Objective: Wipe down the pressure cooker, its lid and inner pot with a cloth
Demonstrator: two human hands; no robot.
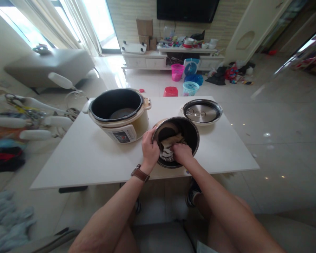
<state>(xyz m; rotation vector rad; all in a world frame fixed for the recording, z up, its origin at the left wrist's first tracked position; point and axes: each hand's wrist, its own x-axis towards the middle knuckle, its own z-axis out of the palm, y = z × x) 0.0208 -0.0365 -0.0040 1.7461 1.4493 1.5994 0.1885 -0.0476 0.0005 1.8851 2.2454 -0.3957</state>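
A dark inner pot [191, 138] is tilted toward me near the front edge of the white table. My left hand [150, 148] grips its left rim, thumb at the lip and fingers around the outside. Inside the pot, my right hand [182, 153] is closed on a crumpled beige-and-striped cloth [168, 149], pressed against the inner wall. Its fingertips are hidden in the cloth. To the left stands the electric cooker body [140, 123], lidless, with a control panel on its front. The round cooker lid [202, 113] lies underside up at the back right.
The white table [76, 158] has its front edge close to my knees. Beyond it on the floor are a red stool [170, 91], a light-blue basket [191, 88] and a pink basket [177, 72]. A cluttered TV cabinet [155, 62] lines the wall.
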